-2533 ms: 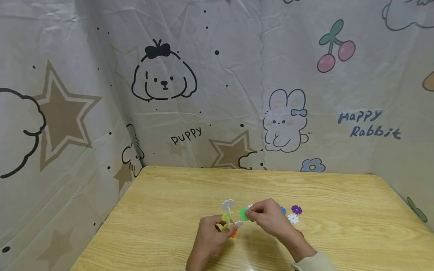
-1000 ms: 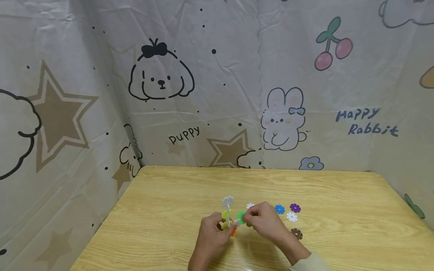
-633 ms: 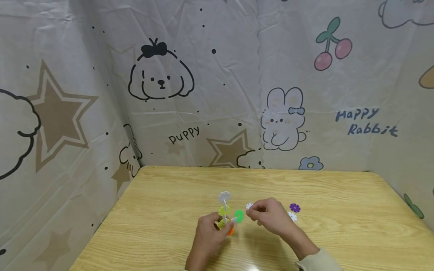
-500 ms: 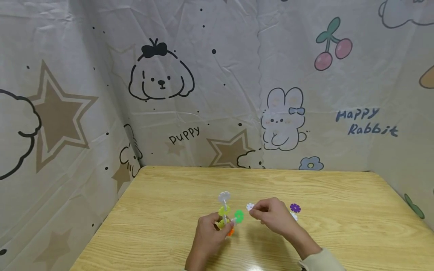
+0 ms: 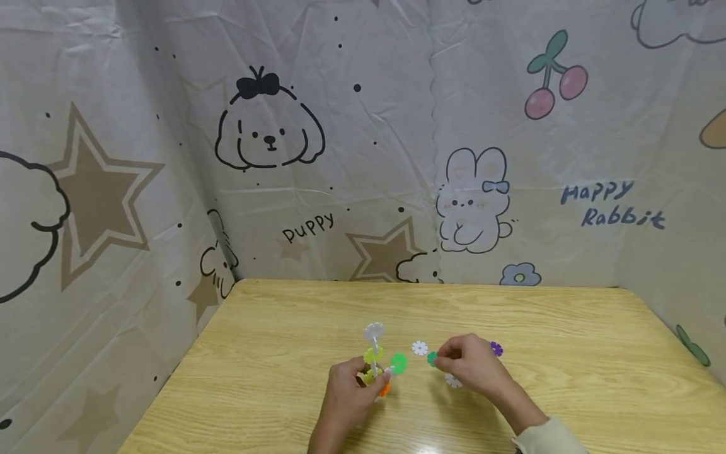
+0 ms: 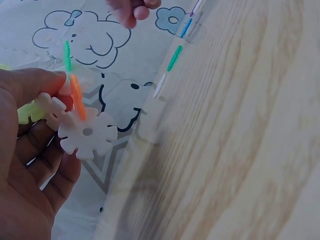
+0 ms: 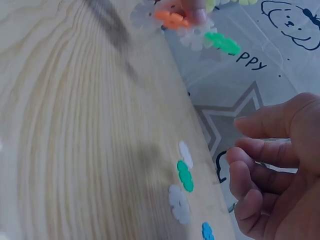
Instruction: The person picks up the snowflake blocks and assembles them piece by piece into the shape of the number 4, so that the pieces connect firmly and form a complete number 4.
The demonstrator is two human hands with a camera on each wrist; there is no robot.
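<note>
My left hand (image 5: 348, 394) pinches a built-up chain of notched plastic snowflake discs between thumb and fingers. White (image 5: 374, 331), yellow (image 5: 372, 355) and orange (image 5: 386, 390) discs interlock in it, and a bright green disc (image 5: 399, 363) sticks out on its right side. Part of the chain is hidden behind the thumb. My right hand (image 5: 476, 366) hovers above the loose discs with bent, relaxed fingers. In the right wrist view a gap shows between its fingertips, with nothing in them. Nearest to it in the head view is a darker green disc (image 5: 432, 359) on the table.
On the wooden table (image 5: 272, 353), loose white discs (image 5: 420, 348) (image 7: 179, 204) lie around the darker green one. A blue disc (image 7: 207, 231) and a purple disc (image 5: 496, 349) lie farther right. Behind the table hangs a printed cloth (image 5: 363, 157).
My right hand has let go of the bright green disc, which now stays on the chain, and has moved to the right over the loose discs. The left hand keeps its hold.
</note>
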